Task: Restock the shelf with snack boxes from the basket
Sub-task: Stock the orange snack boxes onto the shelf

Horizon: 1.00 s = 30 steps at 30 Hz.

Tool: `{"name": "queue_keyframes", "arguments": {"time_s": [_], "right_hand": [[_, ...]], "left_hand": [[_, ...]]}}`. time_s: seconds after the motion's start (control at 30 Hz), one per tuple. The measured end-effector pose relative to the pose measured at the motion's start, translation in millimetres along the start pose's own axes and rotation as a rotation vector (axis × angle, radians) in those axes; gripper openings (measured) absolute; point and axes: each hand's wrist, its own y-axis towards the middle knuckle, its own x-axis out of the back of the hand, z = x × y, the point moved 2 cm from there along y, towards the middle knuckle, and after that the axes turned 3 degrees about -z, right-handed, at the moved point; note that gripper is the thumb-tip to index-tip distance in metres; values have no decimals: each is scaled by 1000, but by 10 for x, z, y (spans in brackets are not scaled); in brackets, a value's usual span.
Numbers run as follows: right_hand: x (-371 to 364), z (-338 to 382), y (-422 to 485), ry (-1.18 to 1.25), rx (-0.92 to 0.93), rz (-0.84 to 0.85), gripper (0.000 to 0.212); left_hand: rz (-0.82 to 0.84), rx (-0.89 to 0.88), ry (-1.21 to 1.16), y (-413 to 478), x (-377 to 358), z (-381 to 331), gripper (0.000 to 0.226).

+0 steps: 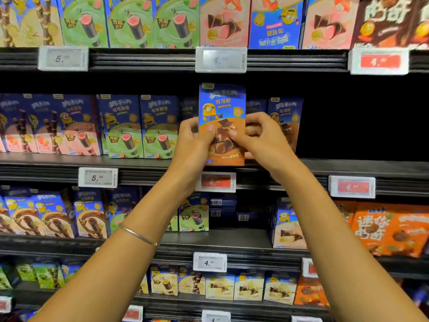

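Note:
A blue and brown snack box with a yellow cartoon figure stands upright at the front edge of the middle shelf. My left hand grips its left side, thumb on the front face. My right hand grips its right side, thumb on the front, fingers curled behind. A matching box stands further back on the shelf to the right. The basket is out of view.
Green and pink snack boxes fill the middle shelf to the left. A dark gap opens on the same shelf to the right. Price tags line the shelf edges. Orange packs sit one shelf lower, right.

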Motion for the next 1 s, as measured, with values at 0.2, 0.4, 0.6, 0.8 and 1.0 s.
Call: {"name": "queue_keyframes", "arguments": {"time_s": [0.2,0.4,0.6,0.8,1.0], "right_hand": [[556,-320,145,-171,-27,-294,39],[612,-586,292,-481,-21,-424,38],[518,-701,452,-704,-35,-463,36],[398,-786,579,-789,-33,-503,32],[337,-783,614,-785,-56,-475,30]], "left_hand": [[-21,-577,1030,224,-133,19,68],[-38,-719,1461,524,-281,-88,97],[-16,-720,1558,730,-315,-40,105],[-48,-758,1604,789,-311,6,99],[-25,-775,1603,798,-301,38,105]]}}
